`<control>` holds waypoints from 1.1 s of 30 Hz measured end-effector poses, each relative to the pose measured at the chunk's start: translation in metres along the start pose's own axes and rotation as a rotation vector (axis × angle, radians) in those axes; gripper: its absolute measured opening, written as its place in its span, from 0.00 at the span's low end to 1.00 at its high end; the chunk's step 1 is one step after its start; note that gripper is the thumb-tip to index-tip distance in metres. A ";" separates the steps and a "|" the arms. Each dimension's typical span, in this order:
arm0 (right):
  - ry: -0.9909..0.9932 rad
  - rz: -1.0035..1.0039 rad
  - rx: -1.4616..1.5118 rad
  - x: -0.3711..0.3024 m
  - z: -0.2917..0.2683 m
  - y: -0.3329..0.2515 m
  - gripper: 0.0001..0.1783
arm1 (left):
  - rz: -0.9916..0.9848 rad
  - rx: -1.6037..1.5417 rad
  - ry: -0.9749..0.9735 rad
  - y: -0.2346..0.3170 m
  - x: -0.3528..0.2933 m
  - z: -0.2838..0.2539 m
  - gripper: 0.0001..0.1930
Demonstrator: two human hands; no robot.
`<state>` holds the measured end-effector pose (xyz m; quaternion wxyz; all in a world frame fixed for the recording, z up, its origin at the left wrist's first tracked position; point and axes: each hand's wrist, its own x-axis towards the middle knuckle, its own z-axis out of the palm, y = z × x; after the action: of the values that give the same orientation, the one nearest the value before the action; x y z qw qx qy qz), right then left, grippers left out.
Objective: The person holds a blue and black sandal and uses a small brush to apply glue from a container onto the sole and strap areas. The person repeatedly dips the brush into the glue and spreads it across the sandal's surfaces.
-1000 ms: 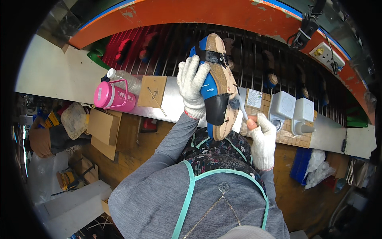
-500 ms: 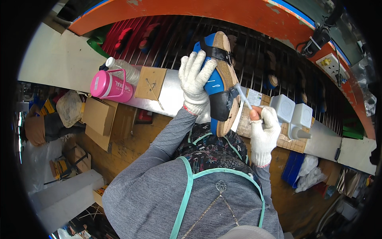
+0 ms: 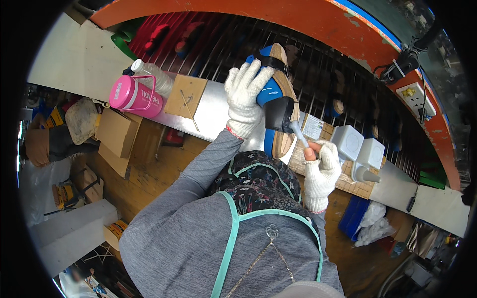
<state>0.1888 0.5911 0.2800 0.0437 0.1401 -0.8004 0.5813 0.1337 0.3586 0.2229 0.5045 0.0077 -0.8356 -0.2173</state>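
Observation:
A sandal with black straps and a cork-coloured sole edge, fitted on a blue shoe last, is held up in front of me. My left hand, in a white knit glove, grips the last from the left side, fingers lying over it. Between the bare thumb and fingertips of my right hand, also gloved, is a slim pale-handled brush. Its tip touches the sandal at the right end of the wider black strap; the bristles are hard to make out.
Beyond the sandal runs a rack of metal bars bearing more shoes, under an orange frame. A pink jug, clear bottle and cardboard piece stand left. White containers sit right, near a power outlet.
The brush and my right hand have shifted down and slightly left, along the sandal's edge to the wide strap's end. My left hand still holds the last, and the sandal has turned slightly.

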 end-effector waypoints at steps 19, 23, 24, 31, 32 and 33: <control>0.011 0.134 -0.050 -0.006 -0.011 -0.003 0.10 | -0.141 0.002 -0.227 0.009 -0.003 0.009 0.31; 0.067 0.123 -0.028 0.001 -0.007 -0.003 0.09 | -0.126 0.006 -0.236 0.008 -0.004 0.009 0.32; 0.092 0.060 -0.073 0.003 -0.006 -0.002 0.09 | -0.130 0.006 -0.238 0.007 -0.003 0.009 0.32; 0.032 -0.059 -0.045 0.004 -0.008 0.006 0.09 | -0.132 0.034 -0.295 0.012 -0.005 0.001 0.30; 0.017 -0.058 -0.014 0.004 -0.009 0.008 0.09 | -0.144 0.008 -0.304 0.013 -0.005 -0.001 0.30; 0.011 -0.047 0.012 0.003 -0.009 0.009 0.10 | -0.159 -0.028 -0.314 0.015 -0.006 -0.002 0.29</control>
<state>0.1823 0.6014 0.2752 0.0610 0.1558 -0.7932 0.5856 0.1411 0.3728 0.2241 0.3492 0.0328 -0.8976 -0.2669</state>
